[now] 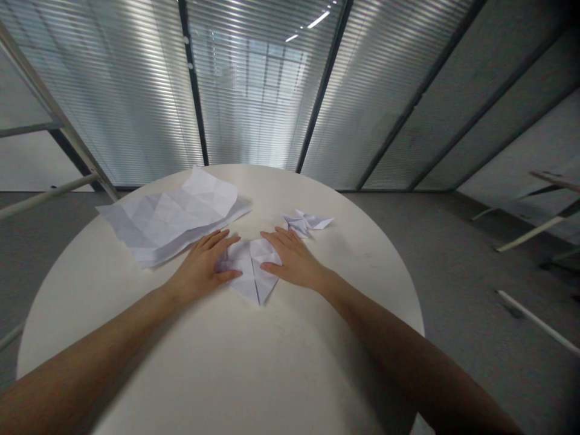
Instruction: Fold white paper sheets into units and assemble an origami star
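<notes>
Folded paper (251,275) lies on the round white table (272,362), pressed between both hands. Creased open sheets (172,214) are spread beyond the left hand (199,269). Both forearms reach forward, palms down. Each hand lies flat and open, the left one's fingers on the paper's left edge, the right hand (292,261) on its right. A small folded piece (306,223) sits just beyond the right fingertips.

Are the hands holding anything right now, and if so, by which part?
Nothing is gripped. The left hand and right hand lie flat, fingers open, pressing the folded paper down on the table by its left and right sides.
</notes>
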Action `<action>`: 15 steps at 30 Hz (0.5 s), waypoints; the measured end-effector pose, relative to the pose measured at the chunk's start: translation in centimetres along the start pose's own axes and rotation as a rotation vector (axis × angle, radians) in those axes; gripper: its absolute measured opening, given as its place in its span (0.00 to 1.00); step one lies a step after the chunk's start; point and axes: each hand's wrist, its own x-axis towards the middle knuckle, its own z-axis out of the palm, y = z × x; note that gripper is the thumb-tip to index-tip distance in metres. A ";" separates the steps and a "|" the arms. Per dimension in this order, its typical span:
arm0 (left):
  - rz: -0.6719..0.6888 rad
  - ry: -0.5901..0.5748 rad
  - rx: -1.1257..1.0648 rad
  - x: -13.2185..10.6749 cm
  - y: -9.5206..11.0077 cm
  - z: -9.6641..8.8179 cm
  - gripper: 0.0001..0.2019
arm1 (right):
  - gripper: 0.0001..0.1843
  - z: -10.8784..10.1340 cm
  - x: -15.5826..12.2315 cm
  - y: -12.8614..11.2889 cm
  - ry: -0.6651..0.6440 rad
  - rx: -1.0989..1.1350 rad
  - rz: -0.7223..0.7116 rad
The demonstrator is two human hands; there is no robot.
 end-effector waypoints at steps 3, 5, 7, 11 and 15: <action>-0.002 -0.016 -0.020 0.1 -0.2 0.1 0.34 | 0.40 -0.4 0.0 -0.1 0.047 0.008 0.007; 0.003 -0.010 -0.035 0.1 -0.1 0.0 0.33 | 0.40 -0.7 0.0 -0.3 0.071 0.006 0.008; 0.001 0.006 -0.030 0.1 0.0 -0.1 0.34 | 0.38 -1.1 0.0 -0.4 0.082 -0.010 0.010; -0.010 0.048 0.063 0.0 0.8 -0.6 0.34 | 0.30 -1.7 -0.2 -0.6 0.084 -0.065 -0.011; 0.040 0.081 0.182 -0.1 1.6 -1.2 0.31 | 0.20 -2.0 -0.5 -1.0 0.046 -0.096 -0.086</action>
